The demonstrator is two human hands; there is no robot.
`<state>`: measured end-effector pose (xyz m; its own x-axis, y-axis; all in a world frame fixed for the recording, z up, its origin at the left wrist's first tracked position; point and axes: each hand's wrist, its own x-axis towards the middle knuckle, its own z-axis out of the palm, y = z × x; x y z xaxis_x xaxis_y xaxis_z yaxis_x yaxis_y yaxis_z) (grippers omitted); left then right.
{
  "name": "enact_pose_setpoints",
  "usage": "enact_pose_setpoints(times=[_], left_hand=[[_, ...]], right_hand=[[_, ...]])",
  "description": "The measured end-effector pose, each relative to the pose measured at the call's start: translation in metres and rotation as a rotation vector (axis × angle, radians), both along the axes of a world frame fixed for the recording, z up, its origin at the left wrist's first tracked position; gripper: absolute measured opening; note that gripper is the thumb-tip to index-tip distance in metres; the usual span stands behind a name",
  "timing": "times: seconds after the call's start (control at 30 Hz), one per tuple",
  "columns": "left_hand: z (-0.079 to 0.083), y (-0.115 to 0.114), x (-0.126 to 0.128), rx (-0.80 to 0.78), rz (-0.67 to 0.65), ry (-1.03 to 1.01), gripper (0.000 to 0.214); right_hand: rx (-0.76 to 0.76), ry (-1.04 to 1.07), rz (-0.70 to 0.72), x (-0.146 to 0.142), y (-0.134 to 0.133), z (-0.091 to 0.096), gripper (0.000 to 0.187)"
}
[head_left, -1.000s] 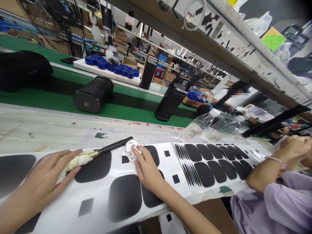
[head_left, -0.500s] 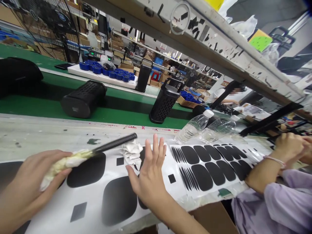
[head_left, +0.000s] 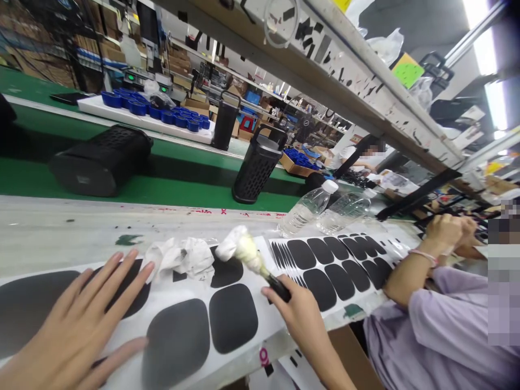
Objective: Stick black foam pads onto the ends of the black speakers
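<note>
My right hand (head_left: pixel 298 306) is closed around the black handle of a stick whose far end is wrapped in white and yellowish cloth (head_left: pixel 246 250). The wrapped end points up and to the left, over the sheet. With fingers spread, my left hand (head_left: pixel 85 319) is over the left part of a white sheet (head_left: pixel 266 317) printed with black rounded squares (head_left: pixel 233 317). Whether its palm touches the sheet I cannot tell. A crumpled white tissue (head_left: pixel 182 259) lies between the hands, near its fingertips.
Two clear plastic bottles (head_left: pixel 306 208) stand behind the sheets. Black perforated speaker-like housings (head_left: pixel 260 165) rest on the green belt (head_left: pixel 182 187), with blue round parts (head_left: pixel 156 111) on a white board beyond. A shelf beam (head_left: pixel 325 70) crosses overhead. A co-worker's arm (head_left: pixel 410 265) is at right.
The stick has passed from my left hand to my right, its wrapped end now up and left. My left hand has spread out over the sheet. The view has shifted rightward.
</note>
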<state>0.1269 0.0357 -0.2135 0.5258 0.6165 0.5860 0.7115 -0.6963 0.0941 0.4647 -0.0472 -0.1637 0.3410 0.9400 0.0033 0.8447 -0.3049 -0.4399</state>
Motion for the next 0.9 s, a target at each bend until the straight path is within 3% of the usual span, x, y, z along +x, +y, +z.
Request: enact_pose_setpoints(times=[0.13,0.23,0.4,0.5,0.63,0.77,0.83,0.9], left_hand=[[-0.039,0.017,-0.005,-0.055,-0.047,0.009,0.079],[-0.047,0.030,0.000,-0.043,-0.110,0.128,0.079],[-0.031,0.045,0.004,0.022,-0.160,0.312,0.066],[-0.011,0.051,0.008,-0.096,-0.057,0.156,0.053],[0.011,0.064,0.021,-0.177,0.055,-0.031,0.066],[0.001,0.074,0.034,-0.208,-0.134,0.095,0.058],[-0.007,0.076,0.038,-0.187,-0.241,0.132,0.041],[-0.007,0.080,0.037,-0.174,-0.252,0.121,0.033]], right_hand=[[0.043,0.134,-0.099,0.019,-0.002,-0.015,0.042],[0.101,0.042,-0.099,0.015,-0.010,-0.032,0.047],[0.258,-0.380,0.051,-0.010,-0.014,-0.052,0.045],[0.312,-0.392,0.131,-0.023,-0.001,-0.053,0.047],[0.163,-0.387,0.199,-0.029,0.019,-0.053,0.060],[0.142,-0.412,0.204,-0.036,0.014,-0.064,0.060],[0.195,-0.435,0.182,-0.040,0.005,-0.073,0.061],[0.248,-0.450,0.171,-0.040,-0.002,-0.082,0.061]])
